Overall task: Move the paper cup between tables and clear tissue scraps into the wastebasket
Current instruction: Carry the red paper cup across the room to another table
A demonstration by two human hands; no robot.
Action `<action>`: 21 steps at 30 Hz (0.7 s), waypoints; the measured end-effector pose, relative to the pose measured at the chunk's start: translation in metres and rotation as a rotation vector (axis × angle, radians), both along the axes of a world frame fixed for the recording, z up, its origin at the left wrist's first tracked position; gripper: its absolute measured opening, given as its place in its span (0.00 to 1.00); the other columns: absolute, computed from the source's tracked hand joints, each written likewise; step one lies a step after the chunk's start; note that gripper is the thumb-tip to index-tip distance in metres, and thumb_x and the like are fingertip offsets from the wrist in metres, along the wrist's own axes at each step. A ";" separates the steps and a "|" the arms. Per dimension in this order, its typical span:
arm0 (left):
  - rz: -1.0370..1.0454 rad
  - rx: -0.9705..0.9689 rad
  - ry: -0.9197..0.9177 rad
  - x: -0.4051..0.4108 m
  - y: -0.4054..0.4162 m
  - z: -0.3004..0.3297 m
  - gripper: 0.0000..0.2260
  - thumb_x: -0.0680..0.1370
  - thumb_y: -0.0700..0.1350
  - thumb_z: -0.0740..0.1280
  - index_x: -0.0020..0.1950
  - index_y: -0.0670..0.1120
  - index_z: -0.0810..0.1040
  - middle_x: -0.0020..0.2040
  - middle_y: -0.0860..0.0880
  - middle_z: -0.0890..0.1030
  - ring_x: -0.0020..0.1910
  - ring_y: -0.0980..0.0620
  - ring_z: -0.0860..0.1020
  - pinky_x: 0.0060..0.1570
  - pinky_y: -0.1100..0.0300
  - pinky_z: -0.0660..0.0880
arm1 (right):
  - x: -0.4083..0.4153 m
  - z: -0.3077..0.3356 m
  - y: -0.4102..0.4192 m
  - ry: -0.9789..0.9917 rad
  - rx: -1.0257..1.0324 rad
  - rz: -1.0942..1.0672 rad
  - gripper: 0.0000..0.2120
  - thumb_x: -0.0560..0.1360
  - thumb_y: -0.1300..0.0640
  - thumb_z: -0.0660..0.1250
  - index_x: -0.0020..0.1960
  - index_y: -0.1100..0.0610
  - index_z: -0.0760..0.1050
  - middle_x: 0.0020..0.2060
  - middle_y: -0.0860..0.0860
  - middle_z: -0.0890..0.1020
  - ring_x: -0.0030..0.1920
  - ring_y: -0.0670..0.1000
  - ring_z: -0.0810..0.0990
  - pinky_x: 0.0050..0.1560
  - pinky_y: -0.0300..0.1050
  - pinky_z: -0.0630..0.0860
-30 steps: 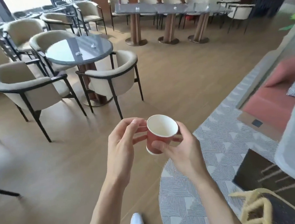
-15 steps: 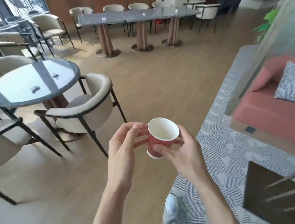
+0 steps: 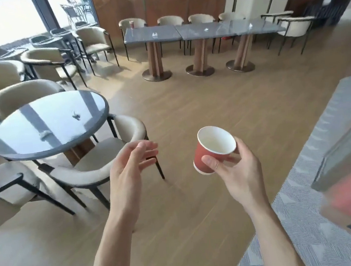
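Cup [image 3: 211,151] in transit between tables, gripped by right hand [image 3: 235,170], left hand [image 3: 131,168] empty, fingers loose; next, likely setting down on a table [image 3: 48,124].

The right hand [image 3: 235,170] is holding the paper cup [image 3: 213,149] to the right of the left hand [image 3: 131,170]. The round table [image 3: 48,124] with tissue scraps [image 3: 76,116] is standing left; the long table [image 3: 201,31] is standing behind.

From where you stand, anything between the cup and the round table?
Yes. The right hand holds the cup over open floor. A beige chair sits at the near edge of the round table, and the empty left hand hovers above it.
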State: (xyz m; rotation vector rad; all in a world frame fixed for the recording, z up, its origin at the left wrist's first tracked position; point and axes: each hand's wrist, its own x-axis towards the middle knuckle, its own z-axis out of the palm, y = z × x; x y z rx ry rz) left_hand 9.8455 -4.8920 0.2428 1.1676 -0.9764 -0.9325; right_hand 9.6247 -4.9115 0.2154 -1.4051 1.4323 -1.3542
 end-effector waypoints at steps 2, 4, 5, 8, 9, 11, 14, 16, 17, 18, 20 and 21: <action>0.043 0.005 0.000 0.008 -0.041 -0.007 0.15 0.79 0.53 0.64 0.51 0.44 0.85 0.52 0.48 0.87 0.55 0.49 0.85 0.59 0.48 0.78 | 0.004 -0.006 -0.043 -0.002 0.010 0.017 0.34 0.61 0.33 0.79 0.64 0.43 0.77 0.59 0.46 0.84 0.59 0.51 0.84 0.61 0.59 0.79; 0.063 0.018 0.020 0.014 -0.085 -0.018 0.14 0.78 0.54 0.65 0.49 0.46 0.85 0.51 0.48 0.87 0.55 0.48 0.85 0.58 0.49 0.78 | 0.010 -0.017 -0.088 -0.004 0.028 0.030 0.33 0.61 0.33 0.79 0.63 0.43 0.78 0.58 0.46 0.84 0.59 0.50 0.84 0.61 0.59 0.79; 0.064 0.021 0.032 0.016 -0.109 -0.024 0.13 0.78 0.53 0.65 0.48 0.47 0.86 0.51 0.47 0.87 0.54 0.48 0.85 0.57 0.50 0.78 | 0.013 -0.022 -0.111 -0.005 0.036 0.032 0.33 0.61 0.34 0.79 0.62 0.43 0.78 0.58 0.46 0.84 0.58 0.50 0.84 0.61 0.59 0.79; 0.054 0.033 0.056 0.022 -0.187 -0.043 0.12 0.80 0.50 0.64 0.46 0.49 0.86 0.50 0.46 0.87 0.53 0.48 0.85 0.55 0.51 0.79 | 0.025 -0.037 -0.185 0.008 0.044 0.030 0.33 0.62 0.34 0.79 0.63 0.44 0.78 0.58 0.46 0.84 0.58 0.50 0.85 0.61 0.59 0.80; 0.046 0.040 0.056 0.024 -0.216 -0.047 0.12 0.80 0.50 0.64 0.46 0.49 0.86 0.49 0.47 0.87 0.53 0.48 0.85 0.55 0.50 0.79 | 0.029 -0.039 -0.212 0.010 0.042 0.030 0.33 0.62 0.35 0.80 0.64 0.44 0.77 0.58 0.46 0.84 0.58 0.50 0.84 0.61 0.59 0.80; 0.012 0.060 0.053 0.032 -0.278 -0.048 0.12 0.79 0.51 0.64 0.46 0.51 0.86 0.50 0.47 0.88 0.53 0.47 0.85 0.57 0.48 0.79 | 0.040 -0.039 -0.270 0.013 0.037 0.030 0.33 0.64 0.36 0.82 0.64 0.45 0.77 0.59 0.46 0.84 0.59 0.51 0.84 0.61 0.59 0.80; -0.021 0.038 0.057 0.048 -0.372 -0.032 0.11 0.79 0.51 0.64 0.47 0.51 0.86 0.52 0.47 0.87 0.54 0.46 0.85 0.58 0.48 0.78 | 0.055 -0.025 -0.357 0.026 0.019 0.019 0.34 0.63 0.35 0.81 0.64 0.43 0.77 0.60 0.46 0.83 0.59 0.50 0.84 0.61 0.58 0.80; -0.017 -0.004 0.064 0.058 -0.429 -0.017 0.11 0.80 0.50 0.65 0.47 0.50 0.86 0.52 0.46 0.87 0.54 0.46 0.85 0.56 0.50 0.78 | 0.061 -0.012 -0.410 0.020 -0.009 -0.006 0.34 0.62 0.34 0.79 0.64 0.42 0.76 0.60 0.44 0.83 0.58 0.48 0.84 0.61 0.57 0.80; -0.013 -0.016 0.063 0.061 -0.455 -0.010 0.11 0.80 0.50 0.64 0.48 0.49 0.86 0.51 0.46 0.87 0.54 0.45 0.85 0.55 0.51 0.78 | 0.062 -0.008 -0.433 0.015 -0.018 -0.016 0.34 0.61 0.33 0.79 0.64 0.41 0.76 0.60 0.44 0.83 0.58 0.47 0.84 0.61 0.56 0.80; -0.013 -0.019 0.059 0.063 -0.478 -0.006 0.11 0.80 0.50 0.64 0.48 0.48 0.86 0.51 0.46 0.87 0.53 0.46 0.85 0.54 0.51 0.79 | 0.063 -0.006 -0.455 0.012 -0.019 -0.022 0.34 0.61 0.33 0.79 0.64 0.40 0.76 0.60 0.43 0.83 0.58 0.47 0.84 0.61 0.56 0.80; -0.023 -0.014 0.045 0.064 -0.518 -0.004 0.12 0.79 0.50 0.64 0.49 0.46 0.85 0.51 0.46 0.87 0.53 0.46 0.85 0.54 0.51 0.80 | 0.064 -0.004 -0.494 0.006 -0.009 -0.030 0.34 0.61 0.33 0.79 0.64 0.41 0.76 0.60 0.44 0.83 0.58 0.47 0.84 0.61 0.57 0.80; -0.031 -0.015 0.039 0.062 -0.537 -0.006 0.12 0.79 0.50 0.64 0.49 0.46 0.85 0.51 0.46 0.87 0.53 0.46 0.85 0.55 0.51 0.80 | 0.064 -0.006 -0.513 0.002 -0.005 -0.035 0.35 0.60 0.33 0.79 0.64 0.41 0.76 0.60 0.44 0.83 0.58 0.47 0.84 0.61 0.58 0.80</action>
